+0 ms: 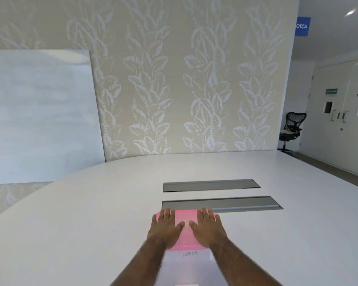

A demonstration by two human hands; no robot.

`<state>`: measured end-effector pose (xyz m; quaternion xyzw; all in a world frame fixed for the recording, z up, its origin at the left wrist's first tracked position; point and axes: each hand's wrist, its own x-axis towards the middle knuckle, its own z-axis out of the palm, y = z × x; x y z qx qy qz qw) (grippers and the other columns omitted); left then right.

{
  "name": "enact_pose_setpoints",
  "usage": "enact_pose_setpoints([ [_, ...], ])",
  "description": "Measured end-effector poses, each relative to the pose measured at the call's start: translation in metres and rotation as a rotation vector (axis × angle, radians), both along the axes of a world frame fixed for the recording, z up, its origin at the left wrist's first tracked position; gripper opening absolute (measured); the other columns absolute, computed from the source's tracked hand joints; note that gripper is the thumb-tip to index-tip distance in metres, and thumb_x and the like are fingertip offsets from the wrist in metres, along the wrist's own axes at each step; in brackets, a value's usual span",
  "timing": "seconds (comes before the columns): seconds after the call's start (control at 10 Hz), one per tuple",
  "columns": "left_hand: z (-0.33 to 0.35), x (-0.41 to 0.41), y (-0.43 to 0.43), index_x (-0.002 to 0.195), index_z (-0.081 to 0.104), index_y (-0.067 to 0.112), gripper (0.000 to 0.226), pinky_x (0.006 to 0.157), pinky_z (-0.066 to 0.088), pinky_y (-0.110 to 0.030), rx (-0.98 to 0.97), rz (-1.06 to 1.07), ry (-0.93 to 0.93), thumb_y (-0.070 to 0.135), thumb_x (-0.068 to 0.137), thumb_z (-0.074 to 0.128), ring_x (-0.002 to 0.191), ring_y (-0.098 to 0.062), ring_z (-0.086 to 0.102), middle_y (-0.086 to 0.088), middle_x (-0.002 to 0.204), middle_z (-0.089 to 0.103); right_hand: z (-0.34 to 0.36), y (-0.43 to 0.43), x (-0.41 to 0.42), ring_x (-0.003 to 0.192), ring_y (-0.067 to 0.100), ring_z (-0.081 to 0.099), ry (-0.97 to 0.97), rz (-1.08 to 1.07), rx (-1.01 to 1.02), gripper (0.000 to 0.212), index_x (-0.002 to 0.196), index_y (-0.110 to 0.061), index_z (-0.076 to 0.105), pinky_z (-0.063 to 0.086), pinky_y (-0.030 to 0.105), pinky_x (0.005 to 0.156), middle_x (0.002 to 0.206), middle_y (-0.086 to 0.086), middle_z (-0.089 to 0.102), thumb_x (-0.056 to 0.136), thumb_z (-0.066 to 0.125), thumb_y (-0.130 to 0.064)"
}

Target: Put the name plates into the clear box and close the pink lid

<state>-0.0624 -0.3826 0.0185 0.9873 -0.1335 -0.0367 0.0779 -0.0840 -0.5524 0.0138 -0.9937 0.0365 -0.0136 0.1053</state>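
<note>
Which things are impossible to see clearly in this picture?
- Head view: the pink lid and both hands, left and right, hide the clear box contents.
- Handwriting on the box: too small and blurred.
- Lid fully latched: cannot tell.
- Box's near edge: cut off at the bottom.

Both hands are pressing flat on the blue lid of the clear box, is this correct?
Not quite: the lid is pink, not blue, as the head view shows. Left hand and right hand do lie flat on it, over the clear box.
</note>
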Motion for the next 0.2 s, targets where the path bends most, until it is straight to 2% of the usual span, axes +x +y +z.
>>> enact_pose_setpoints([
  [0.2,0.016,0.0,0.0,0.158,-0.005,0.01,0.071,0.123,-0.008,-0.046,-0.006,0.003,-0.047,0.053,0.104,0.01,0.153,-0.022,-0.014,-0.007,0.166,-0.013,0.015,0.004,-0.003,0.153,0.027,-0.002,-0.13,-0.025,0.038,0.073,0.157,-0.01,0.004,0.0,0.043,0.123,0.166,0.009,0.001,0.101,0.018,-0.054],
])
